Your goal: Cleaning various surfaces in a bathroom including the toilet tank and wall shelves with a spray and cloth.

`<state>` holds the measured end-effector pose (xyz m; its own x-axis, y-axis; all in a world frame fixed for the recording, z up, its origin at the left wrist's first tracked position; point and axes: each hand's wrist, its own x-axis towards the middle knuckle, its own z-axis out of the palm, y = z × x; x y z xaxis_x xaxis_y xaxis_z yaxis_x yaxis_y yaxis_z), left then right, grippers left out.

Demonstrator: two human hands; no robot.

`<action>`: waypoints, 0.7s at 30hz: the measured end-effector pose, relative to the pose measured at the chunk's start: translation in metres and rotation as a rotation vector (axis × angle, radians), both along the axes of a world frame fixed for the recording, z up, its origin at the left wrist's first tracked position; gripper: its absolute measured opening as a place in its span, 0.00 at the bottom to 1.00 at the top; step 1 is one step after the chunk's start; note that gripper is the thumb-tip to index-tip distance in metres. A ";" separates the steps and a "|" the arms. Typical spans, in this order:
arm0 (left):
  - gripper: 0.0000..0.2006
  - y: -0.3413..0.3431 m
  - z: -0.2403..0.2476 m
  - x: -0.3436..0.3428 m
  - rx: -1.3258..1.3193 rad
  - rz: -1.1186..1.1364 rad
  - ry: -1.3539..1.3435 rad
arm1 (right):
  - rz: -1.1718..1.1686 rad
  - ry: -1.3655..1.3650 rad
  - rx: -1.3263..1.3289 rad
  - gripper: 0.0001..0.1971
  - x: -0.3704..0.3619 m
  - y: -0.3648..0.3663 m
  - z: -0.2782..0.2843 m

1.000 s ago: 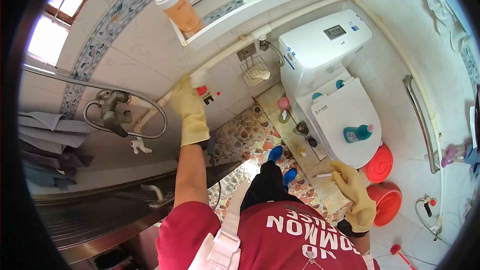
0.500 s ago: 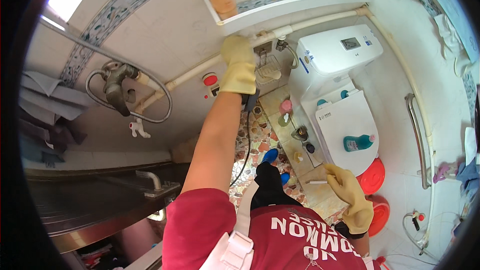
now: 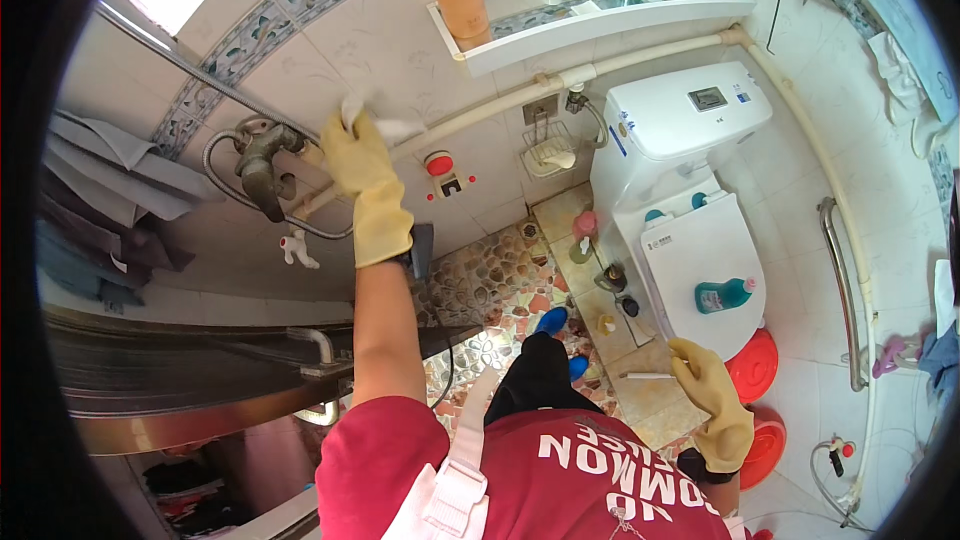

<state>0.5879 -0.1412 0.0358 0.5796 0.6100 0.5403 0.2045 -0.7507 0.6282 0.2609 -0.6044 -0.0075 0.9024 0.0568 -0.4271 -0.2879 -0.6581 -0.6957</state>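
My left hand (image 3: 362,175), in a yellow rubber glove, is pressed toward the tiled wall (image 3: 335,50) beside the shower tap (image 3: 262,165). A white cloth (image 3: 402,129), partly blurred, sticks out around its closed fingers; the fingers themselves are largely hidden. My right hand (image 3: 712,395), gloved the same way, hangs to the right of my body with fingers stretched out and nothing visible in them. A white stick-like thing (image 3: 648,375) shows by its fingertips, over the tiled step. Close by, a green-blue bottle (image 3: 724,295) lies on the toilet lid (image 3: 690,250).
A cream pipe (image 3: 500,103) runs along the wall under a white shelf (image 3: 600,25) holding an orange bottle (image 3: 460,0). A wire soap rack (image 3: 545,153) hangs below. Several small containers stand on the step (image 3: 560,215). Red basins (image 3: 752,365) sit beside the toilet.
My left hand has moved left along the wall, from under the shelf to beside the tap, and the white cloth now shows. My right hand has shifted slightly down in the view.
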 end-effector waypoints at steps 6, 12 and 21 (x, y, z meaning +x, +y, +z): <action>0.10 -0.008 -0.043 0.054 0.429 -0.053 -0.081 | 0.003 -0.104 0.009 0.19 0.009 0.013 0.009; 0.11 -0.025 -0.060 0.041 0.116 -0.347 0.222 | 0.037 0.024 0.001 0.19 0.007 0.009 0.020; 0.15 0.041 0.059 0.039 0.303 -0.196 -0.435 | -0.006 0.032 0.000 0.19 0.006 0.009 -0.001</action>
<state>0.6270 -0.0998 0.0943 0.3512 0.2935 0.8891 -0.1866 -0.9086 0.3736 0.2666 -0.5953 -0.0081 0.8885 0.0519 -0.4560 -0.3139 -0.6560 -0.6863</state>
